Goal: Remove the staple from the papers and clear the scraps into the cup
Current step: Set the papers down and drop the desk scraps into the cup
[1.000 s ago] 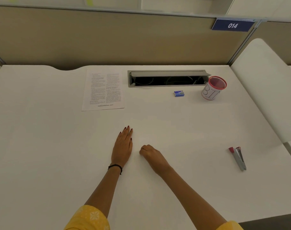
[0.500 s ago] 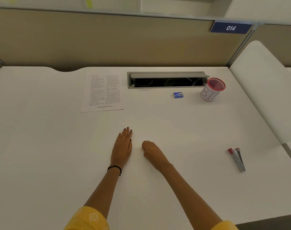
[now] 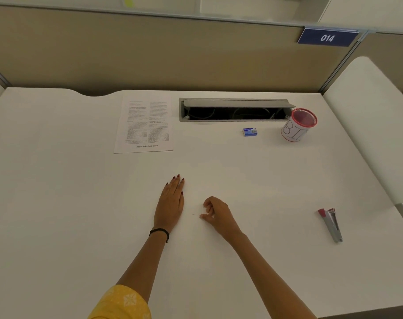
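Note:
My right hand [image 3: 215, 210] hovers just above the white desk [image 3: 253, 180] near its middle, fingers curled toward the thumb. A tiny metal staple scrap [image 3: 203, 206] seems pinched at the fingertips, though it is barely visible. Another hair-thin scrap [image 3: 193, 214] lies on the desk just to the left of that hand. My left hand [image 3: 171, 202] rests flat on the desk, palm down with straight fingers, and holds nothing. The printed papers [image 3: 145, 124] lie at the back left. A red-rimmed white cup [image 3: 298, 125] marked BIN stands at the back right.
A red and grey stapler [image 3: 331, 224] lies to the right. A small blue staple box [image 3: 250, 131] sits in front of the open cable tray [image 3: 234, 110]. A beige partition closes off the back. A white chair back [image 3: 375, 125] stands at the right.
My right hand turned from a knuckles-down fist and rose slightly, so its curled fingers and thumb now show. The left hand stayed flat in place.

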